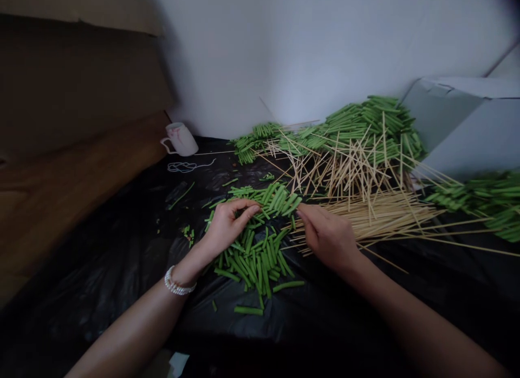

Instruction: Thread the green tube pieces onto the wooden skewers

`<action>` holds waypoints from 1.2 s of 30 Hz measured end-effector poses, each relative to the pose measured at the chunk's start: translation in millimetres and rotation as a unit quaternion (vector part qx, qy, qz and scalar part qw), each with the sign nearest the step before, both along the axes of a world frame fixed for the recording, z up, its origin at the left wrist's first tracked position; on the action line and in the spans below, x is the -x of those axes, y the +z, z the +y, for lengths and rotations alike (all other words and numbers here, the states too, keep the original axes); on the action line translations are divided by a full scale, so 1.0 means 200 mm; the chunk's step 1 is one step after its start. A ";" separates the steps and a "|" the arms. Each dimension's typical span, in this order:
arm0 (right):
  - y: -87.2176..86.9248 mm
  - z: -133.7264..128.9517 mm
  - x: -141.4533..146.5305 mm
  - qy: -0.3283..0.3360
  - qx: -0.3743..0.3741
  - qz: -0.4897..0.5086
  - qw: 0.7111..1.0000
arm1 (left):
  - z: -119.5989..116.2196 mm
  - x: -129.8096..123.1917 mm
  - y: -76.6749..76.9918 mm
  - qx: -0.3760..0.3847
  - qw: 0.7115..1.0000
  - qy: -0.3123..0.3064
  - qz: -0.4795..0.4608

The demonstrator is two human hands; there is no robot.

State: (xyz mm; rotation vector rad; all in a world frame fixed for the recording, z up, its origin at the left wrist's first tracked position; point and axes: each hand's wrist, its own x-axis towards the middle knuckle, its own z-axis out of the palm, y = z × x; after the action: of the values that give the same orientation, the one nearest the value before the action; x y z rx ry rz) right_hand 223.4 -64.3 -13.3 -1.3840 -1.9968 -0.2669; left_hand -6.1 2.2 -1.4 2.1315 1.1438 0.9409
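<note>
A row of cut green bean pieces (280,199) lies side by side between my hands, seemingly threaded on a bamboo skewer that they mostly hide. My right hand (329,234) is closed at the right end of this row, gripping the skewer. At the left end, my left hand (227,223) pinches thumb and forefinger together on a green bean piece, largely covered by the fingertips. Below both hands spreads a loose pile of cut green beans (260,259). Beside my right hand lies a bundle of bare bamboo skewers (377,218).
Black plastic sheeting (134,248) covers the work surface. Behind are heaped skewered green beans (365,121), with more beans (504,199) at right. A mug (182,139) and white string (182,167) sit back left. A white box (467,118) stands back right.
</note>
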 end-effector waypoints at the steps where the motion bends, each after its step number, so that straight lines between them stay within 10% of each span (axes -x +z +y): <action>1: 0.00 0.00 0.00 -0.001 -0.006 0.002 1.000 | 0.00 0.00 0.00 -0.002 1.000 0.000 0.001; 18: -0.03 0.02 0.00 0.003 0.006 0.006 1.000 | 0.02 0.03 -0.02 -0.199 0.936 -0.055 0.284; 36: 0.04 0.00 -0.03 0.052 -0.044 -0.038 0.997 | 0.05 0.02 -0.08 -0.206 0.968 -0.036 0.136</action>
State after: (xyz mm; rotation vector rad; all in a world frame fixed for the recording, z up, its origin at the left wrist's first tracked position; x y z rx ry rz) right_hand 228.8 -64.2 -4.4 -1.2282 -2.0864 -0.3594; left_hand -9.9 11.5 -17.9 2.6875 1.0561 0.9380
